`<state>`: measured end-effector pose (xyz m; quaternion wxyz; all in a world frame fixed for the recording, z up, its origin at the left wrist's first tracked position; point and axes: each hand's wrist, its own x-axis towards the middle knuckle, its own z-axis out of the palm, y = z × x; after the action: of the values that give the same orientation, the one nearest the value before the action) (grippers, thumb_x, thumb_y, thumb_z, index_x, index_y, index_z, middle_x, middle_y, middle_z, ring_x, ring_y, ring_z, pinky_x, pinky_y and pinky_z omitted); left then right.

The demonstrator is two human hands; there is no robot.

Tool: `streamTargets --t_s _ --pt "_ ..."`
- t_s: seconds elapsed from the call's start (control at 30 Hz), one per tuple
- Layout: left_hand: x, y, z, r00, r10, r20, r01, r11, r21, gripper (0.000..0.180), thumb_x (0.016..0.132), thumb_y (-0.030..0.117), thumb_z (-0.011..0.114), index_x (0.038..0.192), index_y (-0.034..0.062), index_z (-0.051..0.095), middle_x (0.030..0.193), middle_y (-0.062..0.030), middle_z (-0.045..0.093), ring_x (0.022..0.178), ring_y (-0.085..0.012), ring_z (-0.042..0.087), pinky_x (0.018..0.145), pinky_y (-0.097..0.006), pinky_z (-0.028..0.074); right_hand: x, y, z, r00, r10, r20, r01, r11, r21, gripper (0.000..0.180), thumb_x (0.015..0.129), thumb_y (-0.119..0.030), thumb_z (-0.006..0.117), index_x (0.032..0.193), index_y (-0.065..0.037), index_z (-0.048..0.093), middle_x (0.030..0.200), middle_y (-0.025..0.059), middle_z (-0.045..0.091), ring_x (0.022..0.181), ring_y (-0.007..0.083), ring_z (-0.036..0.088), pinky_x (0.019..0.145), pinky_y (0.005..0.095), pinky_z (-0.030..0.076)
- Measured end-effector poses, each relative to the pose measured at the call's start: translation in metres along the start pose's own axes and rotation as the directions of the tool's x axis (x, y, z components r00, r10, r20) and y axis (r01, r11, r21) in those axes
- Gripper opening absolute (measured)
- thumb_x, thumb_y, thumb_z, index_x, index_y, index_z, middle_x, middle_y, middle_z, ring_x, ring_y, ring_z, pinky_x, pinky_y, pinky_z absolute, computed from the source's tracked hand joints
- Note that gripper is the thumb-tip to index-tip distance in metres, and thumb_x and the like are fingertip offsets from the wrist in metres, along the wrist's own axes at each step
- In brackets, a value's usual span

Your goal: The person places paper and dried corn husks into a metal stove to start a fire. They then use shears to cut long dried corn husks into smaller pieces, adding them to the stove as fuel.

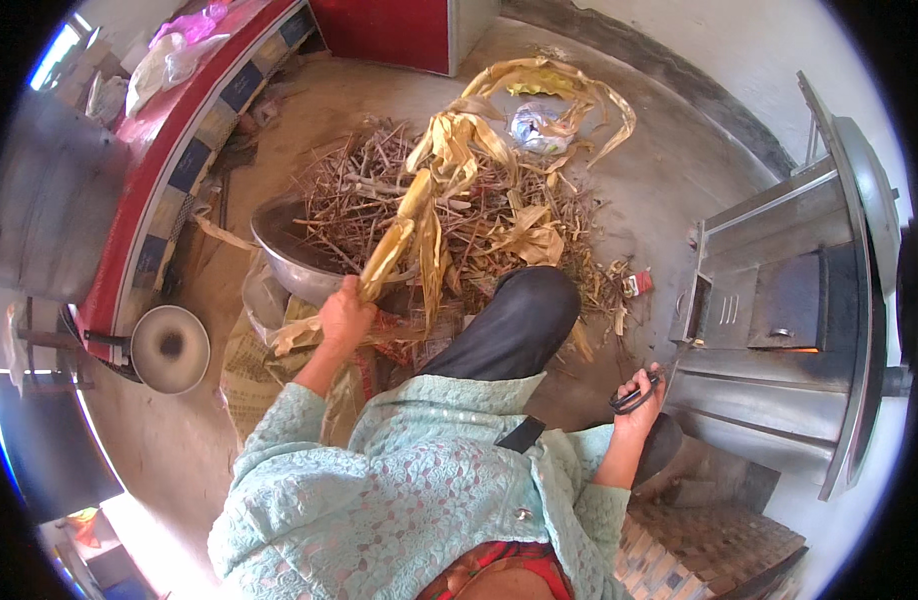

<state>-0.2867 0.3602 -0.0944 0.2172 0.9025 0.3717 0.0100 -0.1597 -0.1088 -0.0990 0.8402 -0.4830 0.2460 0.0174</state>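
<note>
While left hand grips husks, right hand grips tongs near stove.

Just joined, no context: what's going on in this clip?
A person crouches by a metal stove. The left hand grips a bundle of dry yellow husks lifted over a twig pile and a metal basin. The right hand holds a dark tool, possibly tongs, near the stove's open door.

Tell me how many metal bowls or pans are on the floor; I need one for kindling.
2: a bowl under the twigs by the left hand, and a pan at the left wall. Others may be hidden.
</note>
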Motion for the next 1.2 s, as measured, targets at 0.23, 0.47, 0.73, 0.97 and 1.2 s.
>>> streamTargets --t_s 0.23,0.47,0.73,0.97,1.2 --pt "-0.034 -0.063 -0.050 0.995 -0.048 -0.087 0.049 0.999 0.006 0.037 0.070 0.015 0.061 0.104 0.0085 0.050 0.083 -0.0211 0.064 0.080 -0.0427 0.060 0.069 -0.052 0.047 0.004 -0.003 -0.010 0.999 0.001 0.051 -0.001 1.000 0.004 0.029 0.086 -0.002 0.059 0.111 -0.015 0.052 0.075 0.0022 0.054 0.059 0.0114 0.051 0.049 0.0247 0.043" --pt "-0.091 -0.113 -0.075 0.962 -0.273 -0.008 0.267 0.935 0.234 0.034 0.070 0.010 0.061 0.102 0.0125 0.050 0.088 -0.0159 0.064 0.090 -0.0364 0.060 0.083 -0.047 0.040 0.017 0.003 -0.024 0.988 0.087 0.130 -0.087 0.996 -0.009 0.031 0.085 -0.002 0.060 0.112 -0.015 0.053 0.077 0.0026 0.057 0.060 0.0119 0.054 0.050 0.0259 0.045" --pt "-0.137 -0.206 -0.058 0.866 -0.463 0.188 0.313 0.795 0.520 0.060 0.067 0.025 0.074 0.119 0.0076 0.047 0.118 -0.0172 0.057 0.114 -0.0303 0.052 0.093 -0.061 0.032 0.025 0.008 -0.020 0.984 0.125 0.124 -0.124 0.992 -0.016 0.031 0.087 -0.003 0.058 0.115 -0.013 0.050 0.079 0.0028 0.056 0.061 0.0121 0.052 0.051 0.0264 0.044" --pt "-0.037 -0.102 -0.112 0.954 -0.096 0.283 0.069 0.992 0.104 0.097 0.063 0.041 0.078 0.141 0.0079 0.032 0.134 -0.0205 0.046 0.124 -0.0360 0.044 0.102 -0.046 0.035 0.023 0.011 -0.012 0.982 0.143 0.122 -0.138 0.989 -0.052 0.035 0.083 -0.001 0.060 0.113 -0.017 0.051 0.078 0.0016 0.053 0.062 0.0128 0.049 0.051 0.0266 0.042" --pt "0.019 -0.040 -0.043 0.984 0.158 0.081 -0.154 0.987 -0.053 0.102 0.061 0.041 0.078 0.141 0.0033 0.029 0.133 -0.0220 0.047 0.124 -0.0371 0.042 0.102 -0.051 0.032 0.006 0.011 0.011 0.970 0.154 0.189 -0.150 0.988 -0.033 0.031 0.086 -0.002 0.058 0.113 -0.016 0.053 0.078 0.0041 0.055 0.060 0.0146 0.053 0.050 0.0268 0.043"
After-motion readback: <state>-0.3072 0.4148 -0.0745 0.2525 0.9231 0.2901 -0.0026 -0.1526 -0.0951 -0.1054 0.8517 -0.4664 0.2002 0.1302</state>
